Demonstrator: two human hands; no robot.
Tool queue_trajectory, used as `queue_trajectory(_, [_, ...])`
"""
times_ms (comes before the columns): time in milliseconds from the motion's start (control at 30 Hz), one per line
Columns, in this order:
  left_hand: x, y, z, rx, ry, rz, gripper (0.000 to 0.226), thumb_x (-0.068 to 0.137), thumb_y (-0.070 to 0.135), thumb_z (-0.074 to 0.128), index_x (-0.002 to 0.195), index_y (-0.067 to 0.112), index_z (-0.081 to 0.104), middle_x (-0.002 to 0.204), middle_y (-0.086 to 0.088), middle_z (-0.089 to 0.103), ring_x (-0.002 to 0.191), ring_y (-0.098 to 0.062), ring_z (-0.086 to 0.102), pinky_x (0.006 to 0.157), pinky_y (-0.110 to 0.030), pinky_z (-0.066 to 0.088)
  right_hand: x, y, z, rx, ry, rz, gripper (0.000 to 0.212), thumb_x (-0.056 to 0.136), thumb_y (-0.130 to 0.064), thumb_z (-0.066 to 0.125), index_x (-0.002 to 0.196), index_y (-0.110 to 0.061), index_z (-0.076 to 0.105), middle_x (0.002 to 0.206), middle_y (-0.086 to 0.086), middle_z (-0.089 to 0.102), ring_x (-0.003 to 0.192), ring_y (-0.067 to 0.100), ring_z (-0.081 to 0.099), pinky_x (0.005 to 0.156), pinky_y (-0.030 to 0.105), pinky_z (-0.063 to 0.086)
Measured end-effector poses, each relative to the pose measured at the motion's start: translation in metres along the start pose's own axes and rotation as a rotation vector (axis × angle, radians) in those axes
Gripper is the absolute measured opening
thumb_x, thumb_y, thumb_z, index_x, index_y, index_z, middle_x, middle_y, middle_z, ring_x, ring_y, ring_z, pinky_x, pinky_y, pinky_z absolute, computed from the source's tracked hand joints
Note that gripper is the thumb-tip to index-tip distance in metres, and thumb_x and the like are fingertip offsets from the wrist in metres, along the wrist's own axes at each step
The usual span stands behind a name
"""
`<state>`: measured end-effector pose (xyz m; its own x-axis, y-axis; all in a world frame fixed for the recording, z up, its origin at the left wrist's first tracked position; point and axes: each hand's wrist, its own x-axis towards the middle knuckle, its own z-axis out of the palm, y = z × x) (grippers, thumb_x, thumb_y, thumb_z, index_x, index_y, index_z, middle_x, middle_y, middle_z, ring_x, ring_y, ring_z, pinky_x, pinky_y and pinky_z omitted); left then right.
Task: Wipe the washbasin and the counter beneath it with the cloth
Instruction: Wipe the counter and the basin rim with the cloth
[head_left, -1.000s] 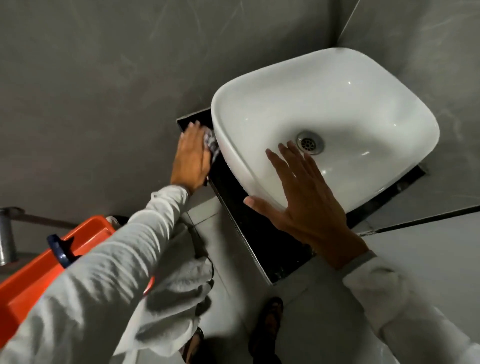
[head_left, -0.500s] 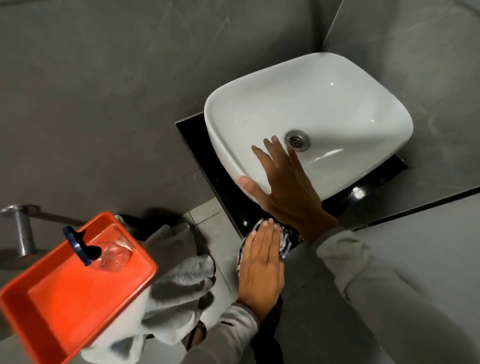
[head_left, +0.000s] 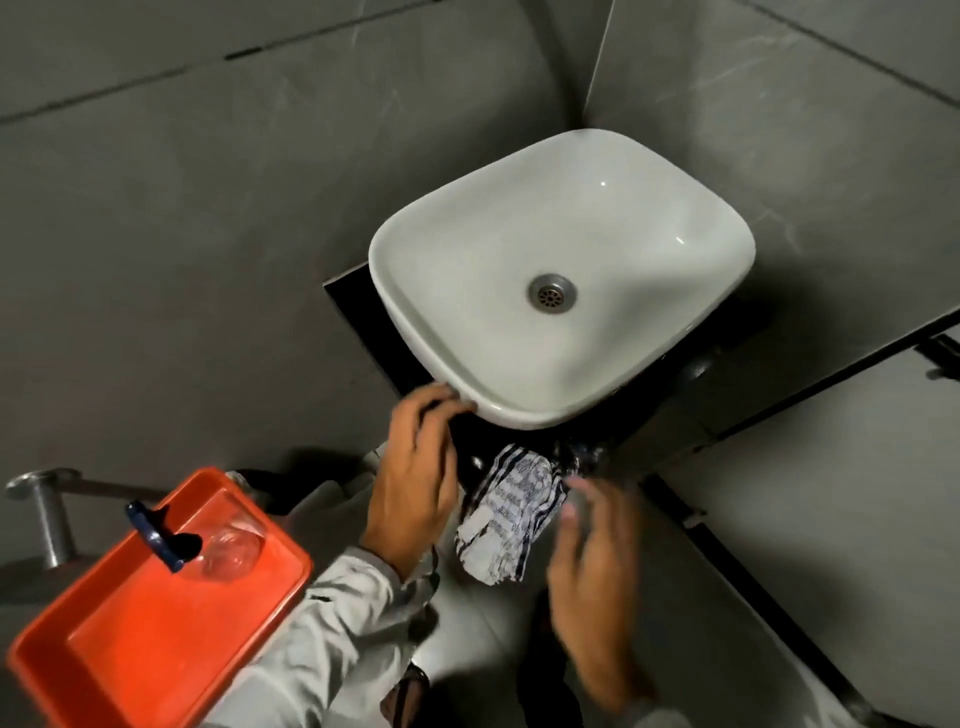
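Note:
The white washbasin stands on a black counter in a corner of grey tiled walls, its metal drain bare. A white cloth with dark stripes lies draped over the counter's near front edge, below the basin. My left hand is just left of the cloth, fingers curled up against the basin's near rim. My right hand is blurred, fingers apart, right beside the cloth's right edge. Neither hand visibly grips the cloth.
An orange tray at lower left carries a clear glass vessel and a dark blue handle. A metal wall fitting sticks out at far left. A light partition panel with a dark frame closes the right side.
My left hand swept the cloth from the counter's far left end to its near front edge, then slid off it. My right hand left the basin and dropped beside the cloth.

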<state>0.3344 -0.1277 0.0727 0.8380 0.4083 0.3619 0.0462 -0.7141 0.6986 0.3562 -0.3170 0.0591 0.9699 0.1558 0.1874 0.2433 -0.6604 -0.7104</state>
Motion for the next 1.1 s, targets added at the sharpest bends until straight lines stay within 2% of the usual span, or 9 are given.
queue_trajectory(67, [0.022,0.006,-0.015,0.058,0.069,0.081,0.033,0.097,0.001,0.044,0.126,-0.002,0.061,0.132,-0.023,0.055,0.127,-0.034,0.054,0.115,-0.038,0.042,-0.033,-0.02,0.028,-0.096,-0.174,0.1,0.058,0.101,-0.049,0.034,0.148,-0.016,0.047,0.152,0.01,0.05,0.138,0.028,0.049,0.111,0.035,0.044])
queue_trajectory(200, [0.076,0.017,-0.026,0.188,0.049,0.198,0.035,0.105,0.017,0.047,0.133,0.0,0.059,0.139,-0.023,0.056,0.136,-0.035,0.05,0.118,-0.042,0.041,-0.036,-0.058,0.084,-0.31,-0.32,0.177,0.084,0.099,-0.052,0.025,0.159,0.005,0.011,0.17,0.022,0.003,0.16,0.037,0.008,0.129,0.046,0.004])
queue_trajectory(300, [0.1,0.028,-0.012,0.339,-0.168,0.253,0.057,0.106,0.041,0.04,0.15,0.005,0.046,0.158,-0.019,0.046,0.152,-0.034,0.036,0.127,-0.045,0.028,-0.024,-0.06,0.098,-0.415,-0.302,0.223,0.076,0.099,-0.038,0.033,0.155,0.011,0.023,0.168,0.029,0.016,0.157,0.041,0.018,0.125,0.051,0.011])
queue_trajectory(433, [0.103,0.019,0.004,0.613,-0.47,0.323,0.074,0.105,0.055,0.022,0.164,0.011,0.014,0.173,-0.014,0.016,0.162,-0.027,0.007,0.133,-0.049,0.007,-0.019,-0.021,0.088,-0.408,-0.334,0.03,0.063,0.101,-0.026,0.039,0.153,0.008,0.033,0.165,0.024,0.03,0.156,0.037,0.027,0.125,0.051,0.024])
queue_trajectory(733, [0.1,0.009,0.011,0.667,-0.47,0.312,0.074,0.106,0.056,0.018,0.164,0.012,0.005,0.174,-0.01,0.013,0.162,-0.023,0.005,0.131,-0.054,0.015,0.13,0.087,0.02,-0.652,-0.45,-0.219,0.064,0.096,-0.023,0.027,0.151,0.004,0.04,0.16,0.027,0.039,0.152,0.04,0.034,0.128,0.052,0.025])
queue_trajectory(833, [0.102,0.009,0.011,0.667,-0.482,0.292,0.074,0.106,0.055,0.018,0.164,0.012,0.004,0.174,-0.009,0.012,0.162,-0.022,0.005,0.13,-0.055,0.016,0.199,0.119,0.001,-0.786,-0.512,-0.266,0.052,0.091,-0.018,0.035,0.133,-0.001,0.06,0.142,0.027,0.057,0.139,0.043,0.048,0.121,0.052,0.034])
queue_trajectory(900, [0.102,0.008,0.011,0.667,-0.486,0.285,0.074,0.106,0.054,0.02,0.164,0.011,0.005,0.174,-0.008,0.011,0.163,-0.022,0.004,0.13,-0.056,0.017,0.245,0.136,-0.014,-0.738,-0.485,-0.204,0.028,0.081,-0.011,0.048,0.092,-0.007,0.073,0.107,0.025,0.072,0.116,0.043,0.062,0.105,0.051,0.047])
queue_trajectory(967, [0.104,0.007,0.012,0.663,-0.485,0.275,0.073,0.106,0.053,0.021,0.164,0.011,0.006,0.174,-0.007,0.011,0.163,-0.021,0.004,0.129,-0.056,0.018,0.287,0.155,-0.026,-0.698,-0.513,-0.151,0.013,0.072,0.001,0.064,0.064,-0.009,0.065,0.081,0.022,0.071,0.094,0.044,0.068,0.092,0.052,0.053])
queue_trajectory(1100, [0.111,0.008,0.012,0.655,-0.484,0.251,0.073,0.106,0.053,0.021,0.164,0.012,0.008,0.174,-0.007,0.014,0.163,-0.021,0.005,0.129,-0.057,0.02,0.325,0.167,-0.028,-0.714,-0.569,-0.072,0.022,0.07,0.009,0.078,0.06,-0.005,0.065,0.072,0.024,0.068,0.08,0.046,0.069,0.076,0.05,0.054])
